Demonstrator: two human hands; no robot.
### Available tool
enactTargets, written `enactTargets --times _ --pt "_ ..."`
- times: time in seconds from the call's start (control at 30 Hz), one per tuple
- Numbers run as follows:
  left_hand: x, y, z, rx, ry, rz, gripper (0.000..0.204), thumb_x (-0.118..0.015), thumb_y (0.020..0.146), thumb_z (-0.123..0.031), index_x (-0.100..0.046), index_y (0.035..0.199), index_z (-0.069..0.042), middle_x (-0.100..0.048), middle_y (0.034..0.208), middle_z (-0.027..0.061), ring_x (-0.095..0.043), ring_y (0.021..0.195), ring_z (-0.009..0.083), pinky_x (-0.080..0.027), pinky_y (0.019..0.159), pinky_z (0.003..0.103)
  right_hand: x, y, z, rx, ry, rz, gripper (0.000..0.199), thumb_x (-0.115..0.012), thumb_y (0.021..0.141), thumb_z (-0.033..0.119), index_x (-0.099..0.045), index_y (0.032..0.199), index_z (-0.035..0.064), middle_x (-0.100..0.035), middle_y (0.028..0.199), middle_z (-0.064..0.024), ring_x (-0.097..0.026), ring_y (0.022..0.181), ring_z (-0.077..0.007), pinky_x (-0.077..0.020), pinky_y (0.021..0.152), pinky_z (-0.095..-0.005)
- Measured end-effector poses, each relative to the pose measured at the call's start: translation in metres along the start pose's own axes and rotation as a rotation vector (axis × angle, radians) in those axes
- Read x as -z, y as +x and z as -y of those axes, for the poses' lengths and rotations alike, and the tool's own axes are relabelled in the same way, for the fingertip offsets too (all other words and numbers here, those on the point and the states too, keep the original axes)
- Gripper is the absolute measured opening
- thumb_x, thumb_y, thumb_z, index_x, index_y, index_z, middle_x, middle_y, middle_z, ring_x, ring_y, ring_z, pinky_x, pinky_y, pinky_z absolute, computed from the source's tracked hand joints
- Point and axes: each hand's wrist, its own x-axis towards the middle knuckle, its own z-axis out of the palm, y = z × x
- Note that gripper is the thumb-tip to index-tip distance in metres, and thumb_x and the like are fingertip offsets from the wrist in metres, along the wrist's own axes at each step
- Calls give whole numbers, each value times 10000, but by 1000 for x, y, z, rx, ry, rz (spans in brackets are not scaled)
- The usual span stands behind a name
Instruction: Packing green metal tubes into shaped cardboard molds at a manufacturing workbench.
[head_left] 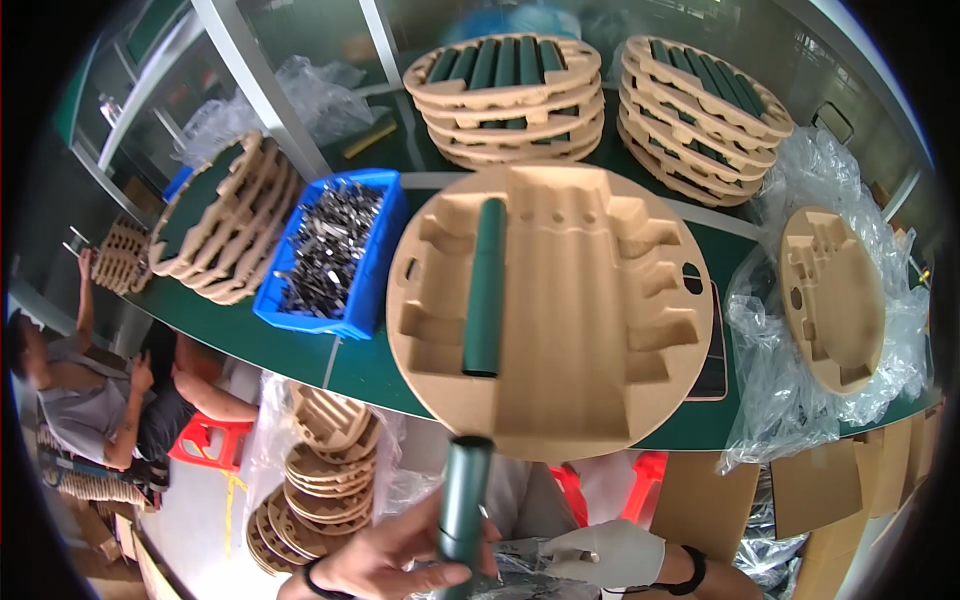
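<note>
My left hand (pixel 395 555), bare with a dark band at the wrist, is wrapped round a dark green tube (pixel 463 495). The tube stands nearly upright in front of the table edge. To the right, my right hand (pixel 610 556) wears a white glove. Its fingers are drawn together beside some clear plastic film (pixel 520 556); what they grip is hard to see. Just beyond both hands a round tan moulded tray (pixel 560 340) lies on the table, its near rim overhanging the edge. Another green tube (pixel 485 290) lies lengthwise in the tray's left part.
A blue bin (pixel 388 245) of small metal pieces stands left of the tray. Stacked trays with green tubes (pixel 505 110) (pixel 700 120) rise behind it. Crumpled plastic (pixel 760 360) and a smaller tray (pixel 835 300) are at right. Below left are stacked trays (pixel 325 490); a person (pixel 95 400) sits beyond.
</note>
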Motion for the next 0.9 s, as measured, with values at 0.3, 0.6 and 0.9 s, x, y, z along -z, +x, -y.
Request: enactTargets --times 0.3,0.6,0.9 --pt "51 108 -106 -249 934 -517 479 -682 890 -125 -509 1261 125 -663 800 61 -589 705 69 -495 596 234 -13 6 -10 -16 -59 76 403 -534 953 430 -640 1194 124 -699 1046 -77 -675 907 -238 -526 814 -335" --pt "63 172 -107 -170 1501 -563 353 -660 833 -307 -644 951 26 -669 788 227 -663 752 405 -529 666 444 -17 -4 -18 19 -205 74 446 -466 969 466 -616 1228 136 -692 1069 -104 -667 951 -295 -525 833 -376" --pt "80 192 -83 -292 1724 -680 209 -594 915 -227 -657 924 -28 -663 791 203 -642 761 419 -519 668 473 -3 -5 -26 83 -265 -19 431 -451 980 432 -607 1237 122 -684 1091 -117 -661 953 -315 -515 843 -415"
